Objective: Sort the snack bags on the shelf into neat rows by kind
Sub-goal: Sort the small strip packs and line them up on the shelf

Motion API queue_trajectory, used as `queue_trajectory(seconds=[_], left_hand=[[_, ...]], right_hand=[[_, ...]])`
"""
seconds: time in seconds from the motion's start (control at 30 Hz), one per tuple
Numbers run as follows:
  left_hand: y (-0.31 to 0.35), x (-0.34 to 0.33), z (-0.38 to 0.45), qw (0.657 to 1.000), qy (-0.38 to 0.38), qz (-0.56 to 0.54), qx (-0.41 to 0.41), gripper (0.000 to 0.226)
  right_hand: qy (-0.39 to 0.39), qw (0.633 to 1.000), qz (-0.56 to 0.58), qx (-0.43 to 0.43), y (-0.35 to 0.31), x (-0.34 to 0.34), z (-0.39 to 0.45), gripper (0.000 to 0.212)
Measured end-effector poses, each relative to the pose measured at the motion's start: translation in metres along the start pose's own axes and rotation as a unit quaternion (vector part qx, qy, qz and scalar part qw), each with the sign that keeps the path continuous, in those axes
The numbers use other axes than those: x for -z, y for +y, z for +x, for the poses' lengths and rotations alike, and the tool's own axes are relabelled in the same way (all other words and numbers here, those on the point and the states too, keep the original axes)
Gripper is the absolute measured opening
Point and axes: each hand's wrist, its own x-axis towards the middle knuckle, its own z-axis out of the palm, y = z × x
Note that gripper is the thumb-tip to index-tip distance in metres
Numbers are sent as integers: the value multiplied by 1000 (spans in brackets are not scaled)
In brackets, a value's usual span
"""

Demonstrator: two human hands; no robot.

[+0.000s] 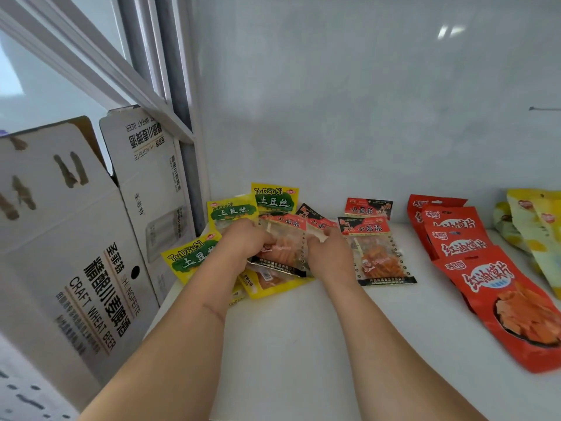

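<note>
- Both hands are way in at the back-left of the white shelf (303, 344), working on the messy pile of snack bags.
- Left hand (246, 241) has its fingers curled onto the left edge of a clear gluten-strip bag with a red header (285, 247), so it's gripping that one. The bag sits on top of the heap, tilted a bit.
- Right hand (329, 253) is at the right edge of the same bag, fingers bent down and out of sight. Looks like a grip, but honestly I can't tell if it's really holding or just resting there.
- Yellow-green potato-shred bags are scattered around the left hand: one at the back (274, 200), one just left of that (230, 212), one down by the left wrist (189, 256), plus another yellow bag (270, 285) poking out from under the held bag.
- Two more of the red-header gluten bags sit to the right, one flat just beside the right hand (379, 253) and one behind it against the back wall (368, 208). A dark one (312, 218) is wedged in the pile between the hands.
- Further right, a tidy overlapping row of red chili-oil slice pouches (498, 287) runs front to back.
- At the far right edge, some pale yellow bags (534, 235), partly cut off.
- Left of the shelf, two white craft wheat beer cartons (76, 253) stand against the frame.
</note>
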Motion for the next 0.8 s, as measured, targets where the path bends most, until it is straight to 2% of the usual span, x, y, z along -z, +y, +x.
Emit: queue_trajectory(seconds=[0.2, 0.37, 0.47, 0.8], left_hand=[[-5, 15, -4, 987, -38, -151, 35, 13], [-7, 36, -2, 986, -25, -165, 18, 10], [-13, 50, -2, 987, -21, -160, 15, 9], [-31, 62, -9, 985, 8, -174, 12, 12]], right_hand=[[-1, 991, -137, 3, -8, -10, 6, 46], [-27, 967, -255, -3, -10, -14, 6, 41], [-37, 965, -258, 9, -10, -15, 8, 40], [-42, 964, -263, -13, -17, -21, 11, 83]])
